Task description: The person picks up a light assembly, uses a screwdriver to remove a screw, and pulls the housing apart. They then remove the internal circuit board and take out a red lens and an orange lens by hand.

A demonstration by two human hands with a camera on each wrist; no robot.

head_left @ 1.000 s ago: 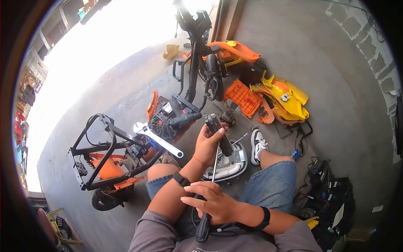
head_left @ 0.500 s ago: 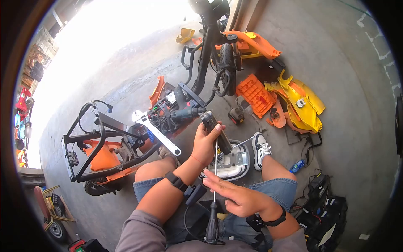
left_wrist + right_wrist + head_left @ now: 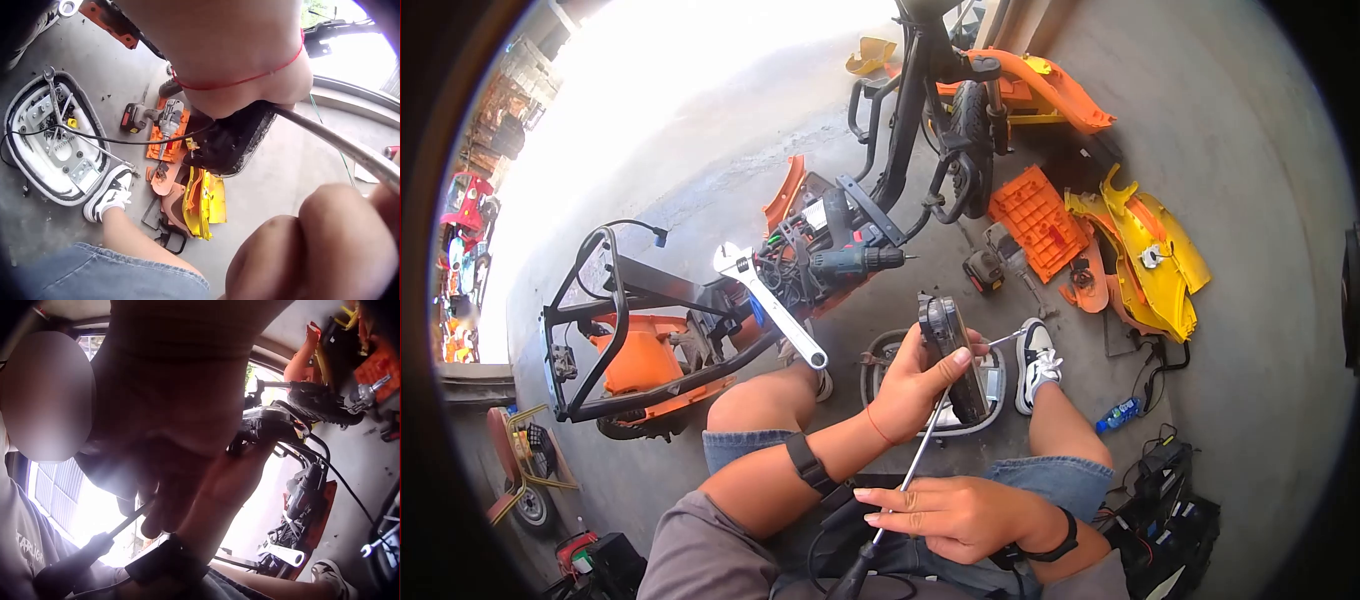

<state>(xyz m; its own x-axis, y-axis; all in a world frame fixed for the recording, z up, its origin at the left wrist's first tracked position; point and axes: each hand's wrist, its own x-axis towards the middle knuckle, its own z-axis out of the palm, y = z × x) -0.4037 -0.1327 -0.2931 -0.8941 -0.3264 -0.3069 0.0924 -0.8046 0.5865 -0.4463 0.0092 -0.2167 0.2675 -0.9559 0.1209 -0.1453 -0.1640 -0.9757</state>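
Nearest the body, the right hand (image 3: 960, 515) lies over the screwdriver (image 3: 920, 440), its fingers almost straight across the shaft. Whether the thumb hooks under is hidden. The dark handle juts out below the wrist, toward the lap. The shaft slants up to the left hand (image 3: 910, 385), which is closed around a black module (image 3: 948, 335) and holds it on edge above the cover (image 3: 996, 388) on the floor. The left wrist view shows the shaft meeting the module's edge.

By the look of it, the step in hand is working the tip into the module, either at a screw or along a seam. The next move would call for a firm left-hand hold, with the shaft kept in line so the tip does not skid off.

A shoe (image 3: 1035, 365) sits just right of the cover. Up and left of the cover lies a wrench (image 3: 770, 305), with a drill (image 3: 855, 263) beyond it. Well left of the cover stands a black frame (image 3: 600, 330). Farther off, up and right of the cover, lie an orange panel (image 3: 1040, 220) and yellow panels (image 3: 1150, 260).
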